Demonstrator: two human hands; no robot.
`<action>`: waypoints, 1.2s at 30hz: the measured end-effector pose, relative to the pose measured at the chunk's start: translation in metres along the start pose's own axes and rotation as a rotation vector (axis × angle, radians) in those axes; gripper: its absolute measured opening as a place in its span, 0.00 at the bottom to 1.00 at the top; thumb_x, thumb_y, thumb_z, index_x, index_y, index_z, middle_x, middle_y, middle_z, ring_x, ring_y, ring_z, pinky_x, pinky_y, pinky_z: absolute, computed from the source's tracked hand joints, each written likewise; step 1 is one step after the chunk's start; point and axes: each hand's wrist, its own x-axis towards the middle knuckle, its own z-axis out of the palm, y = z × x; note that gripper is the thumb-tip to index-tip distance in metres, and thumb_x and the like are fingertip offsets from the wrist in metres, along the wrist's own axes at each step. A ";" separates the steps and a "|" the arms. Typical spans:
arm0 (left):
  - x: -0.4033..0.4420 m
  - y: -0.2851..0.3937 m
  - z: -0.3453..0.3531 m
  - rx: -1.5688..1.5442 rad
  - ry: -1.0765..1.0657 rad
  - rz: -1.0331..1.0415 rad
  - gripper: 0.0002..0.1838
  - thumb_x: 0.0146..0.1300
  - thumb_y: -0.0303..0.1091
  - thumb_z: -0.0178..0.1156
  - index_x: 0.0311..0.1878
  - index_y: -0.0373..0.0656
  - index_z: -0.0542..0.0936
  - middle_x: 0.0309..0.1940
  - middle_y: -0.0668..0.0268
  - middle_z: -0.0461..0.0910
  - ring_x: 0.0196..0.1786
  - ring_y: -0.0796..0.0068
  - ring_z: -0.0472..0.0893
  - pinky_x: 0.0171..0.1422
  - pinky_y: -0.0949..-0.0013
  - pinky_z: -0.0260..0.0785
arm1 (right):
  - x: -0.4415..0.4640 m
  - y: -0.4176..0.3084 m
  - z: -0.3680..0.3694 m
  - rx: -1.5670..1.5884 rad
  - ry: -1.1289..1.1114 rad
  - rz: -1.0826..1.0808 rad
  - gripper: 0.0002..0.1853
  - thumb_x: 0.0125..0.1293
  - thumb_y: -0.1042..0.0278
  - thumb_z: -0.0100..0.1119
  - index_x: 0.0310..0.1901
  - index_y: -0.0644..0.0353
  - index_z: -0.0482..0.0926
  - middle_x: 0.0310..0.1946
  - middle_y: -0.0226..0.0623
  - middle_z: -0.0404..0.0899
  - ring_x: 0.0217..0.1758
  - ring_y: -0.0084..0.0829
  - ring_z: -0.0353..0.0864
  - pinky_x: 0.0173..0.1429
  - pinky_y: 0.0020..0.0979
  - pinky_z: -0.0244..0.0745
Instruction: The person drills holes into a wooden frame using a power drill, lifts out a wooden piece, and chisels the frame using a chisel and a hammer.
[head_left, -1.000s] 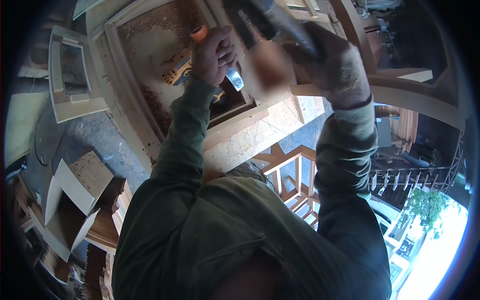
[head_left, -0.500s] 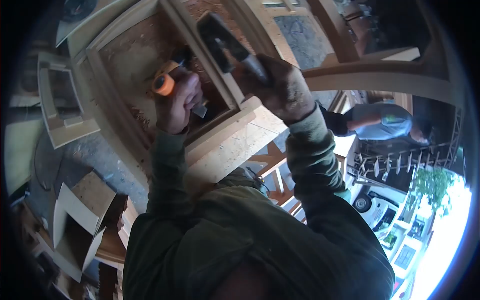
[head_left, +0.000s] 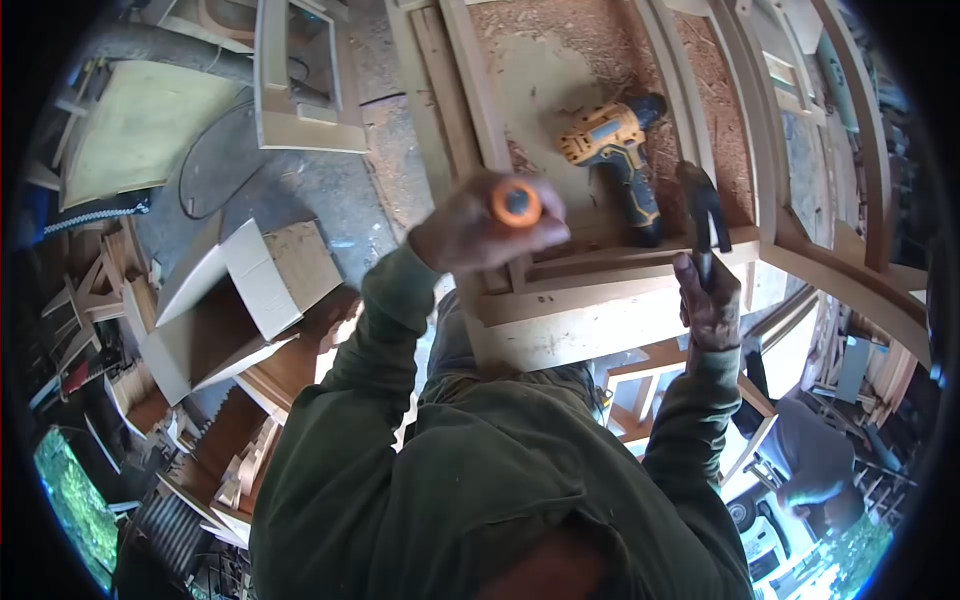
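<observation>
My left hand (head_left: 480, 228) is closed around the orange-ended handle (head_left: 516, 204) of a tool, above the left corner of a wooden frame (head_left: 590, 322). The handle's end faces the camera, and the blade is hidden from this angle. My right hand (head_left: 712, 308) grips a hammer (head_left: 704, 215) by its handle, with the dark head up over the frame's right part. Between the hands, a yellow and black cordless drill (head_left: 612, 140) lies inside the frame on a panel scattered with wood shavings.
An open cardboard box (head_left: 262, 278) stands at left on the floor. A small wooden frame (head_left: 345, 137) lies at upper left. Curved wooden pieces (head_left: 850, 290) extend at right. Another person (head_left: 812, 455) is at lower right, near a white vehicle (head_left: 765, 545).
The view has swung, so the frame and drill appear further right. My left hand has moved to the frame's left corner with its tool. The hammer is now lower, near the front edge.
</observation>
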 end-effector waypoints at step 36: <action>0.055 0.022 -0.055 -0.021 -1.039 -0.037 0.13 0.68 0.33 0.61 0.53 0.41 0.80 0.40 0.66 0.85 0.41 0.77 0.83 0.46 0.72 0.77 | -0.105 -0.042 0.116 0.351 0.432 0.475 0.27 0.64 0.46 0.69 0.52 0.64 0.80 0.18 0.29 0.70 0.24 0.22 0.67 0.30 0.32 0.66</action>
